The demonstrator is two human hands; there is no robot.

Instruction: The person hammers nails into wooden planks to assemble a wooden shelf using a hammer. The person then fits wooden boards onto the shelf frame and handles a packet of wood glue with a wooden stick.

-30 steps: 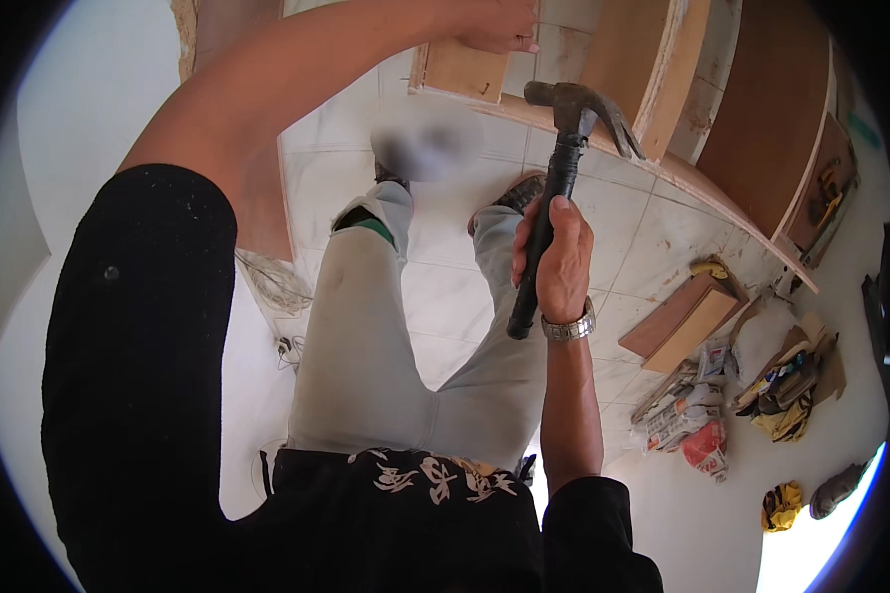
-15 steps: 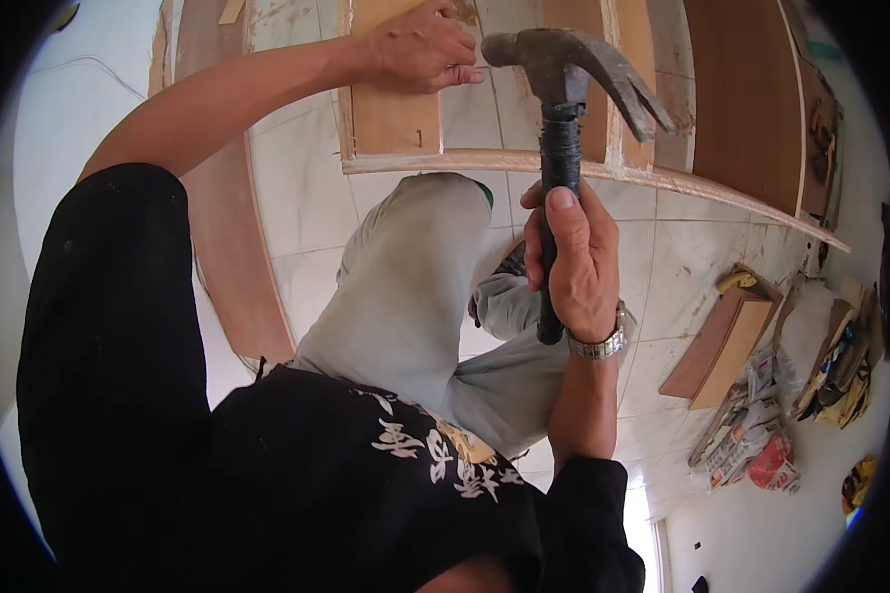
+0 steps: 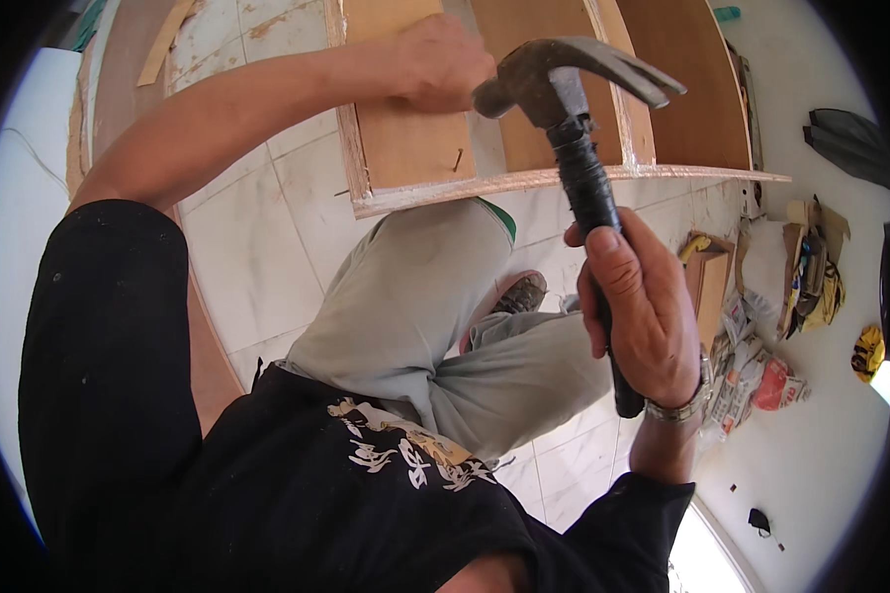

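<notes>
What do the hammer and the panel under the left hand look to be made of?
Claw hammer: dull grey metal head, probably steel; matte black handle, likely rubber-gripped. Brown panel: smooth veneer face with a pale layered edge, so apparently plywood.

Your claw hammer (image 3: 564, 79) has a dull grey metal head, worn and matt, on a black rubbery grip with a ribbed neck. The plywood cabinet frame (image 3: 415, 148) shows smooth tan faces and pale, rough-cut edges. A thin metal nail (image 3: 458, 158) stands in it. The floor tiles (image 3: 257, 247) are glossy white, smudged. Your trousers (image 3: 405, 306) are matt grey cloth; the wristwatch (image 3: 684, 407) is shiny metal.
</notes>
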